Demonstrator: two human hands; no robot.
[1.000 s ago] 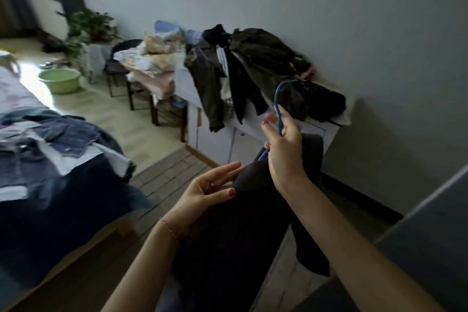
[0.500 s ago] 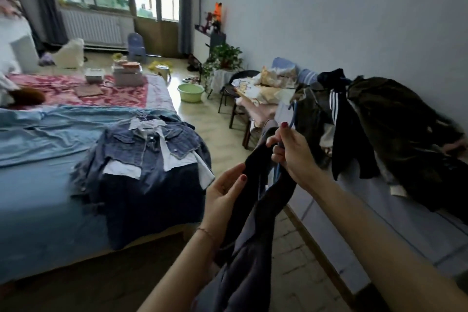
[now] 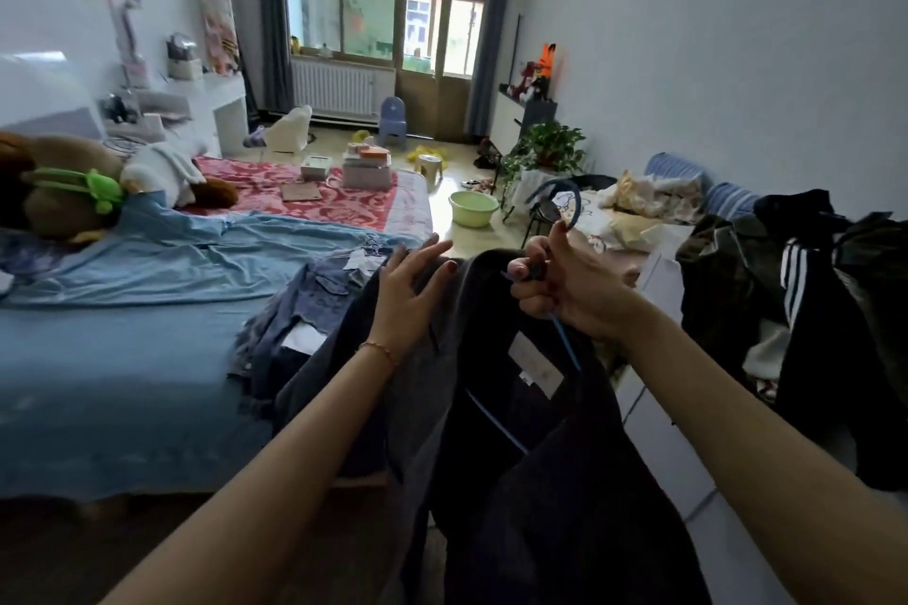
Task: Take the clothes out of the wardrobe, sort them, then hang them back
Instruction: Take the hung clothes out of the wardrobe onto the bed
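A dark grey garment (image 3: 516,457) hangs on a blue hanger (image 3: 565,339) in front of me. My right hand (image 3: 565,285) grips the hanger just below its hook, which curves up above my thumb. My left hand (image 3: 408,295) rests with straight fingers on the garment's left shoulder. A denim jacket (image 3: 314,305) with white panels lies on the near corner of the bed (image 3: 98,383). More dark clothes (image 3: 796,310), one with white stripes, are heaped over a low white cabinet (image 3: 663,447) on the right.
The blue-sheeted bed fills the left, with stuffed toys (image 3: 73,192) and boxes (image 3: 368,167) on it. A green basin (image 3: 474,209), a plant (image 3: 545,152), small stools and a chair with bags stand along the floor and right wall. A window is at the far end.
My view has swung left and up from the cabinet to the bed and window. The hanger and garment came along, and my left hand moved up onto the garment's shoulder.
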